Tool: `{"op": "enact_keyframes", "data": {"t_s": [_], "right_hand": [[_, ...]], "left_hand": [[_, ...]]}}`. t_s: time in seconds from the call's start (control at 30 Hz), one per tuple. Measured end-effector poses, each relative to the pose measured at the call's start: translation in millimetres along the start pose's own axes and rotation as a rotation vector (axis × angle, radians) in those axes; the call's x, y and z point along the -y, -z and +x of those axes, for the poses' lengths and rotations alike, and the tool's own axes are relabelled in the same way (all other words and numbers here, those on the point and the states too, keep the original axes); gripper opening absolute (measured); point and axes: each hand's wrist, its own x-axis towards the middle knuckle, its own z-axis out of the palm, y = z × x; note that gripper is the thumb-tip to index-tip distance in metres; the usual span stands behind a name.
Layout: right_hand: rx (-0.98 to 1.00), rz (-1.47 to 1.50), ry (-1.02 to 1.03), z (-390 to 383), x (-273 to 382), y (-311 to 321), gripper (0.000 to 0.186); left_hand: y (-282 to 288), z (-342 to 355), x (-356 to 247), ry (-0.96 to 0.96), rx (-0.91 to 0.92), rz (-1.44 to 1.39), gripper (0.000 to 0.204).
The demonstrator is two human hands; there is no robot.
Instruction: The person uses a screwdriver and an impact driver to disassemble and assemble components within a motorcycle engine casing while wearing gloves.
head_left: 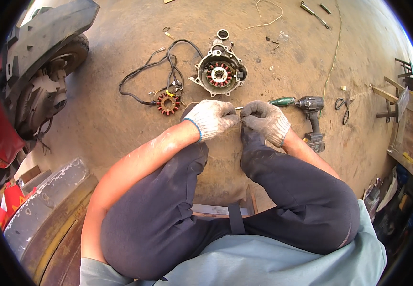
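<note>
In dirty white knitted gloves, my left hand (212,118) and my right hand (267,122) face each other above my feet. The fingertips of both hands are pinched together close to one another. Whatever they hold between them is too small to make out. Beyond them on the floor sits a metal engine cover (239,86) with a copper-wound stator (219,75) inside it. A second stator (168,103), wired to a black cable (138,72), lies left of the cover. A green-handled screwdriver (282,101) rests just beyond my right hand, its shaft partly hidden.
Right of the screwdriver lies a cordless impact driver (311,108), then scissors (343,110). A ratchet wrench (314,14) and a socket (325,8) are at the far right. A vehicle with a tyre (76,53) stands left. A wooden bench (409,128) stands right.
</note>
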Motion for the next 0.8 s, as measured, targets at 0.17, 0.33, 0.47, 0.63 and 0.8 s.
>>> {"op": "enact_keyframes", "data": {"t_s": [0.17,0.33,0.47,0.63,0.8], "right_hand": [[-0.033,0.104,0.016,-4,2,-3,0.027],[-0.013,0.055,0.044,7,27,-11,0.031],[0.049,-0.337,-0.002,22,43,-10,0.032],[0.068,-0.412,0.126,41,32,-2,0.03],[0.063,-0.468,0.194,56,29,-4,0.025]], "left_hand": [[-2,-4,-2,-0.044,0.053,-0.05,0.042],[7,-2,15,-0.036,0.024,-0.136,0.039],[16,1,30,0.022,0.074,-0.124,0.037],[24,9,39,-0.048,0.04,-0.158,0.035],[27,16,52,-0.014,0.061,-0.18,0.036]]}}
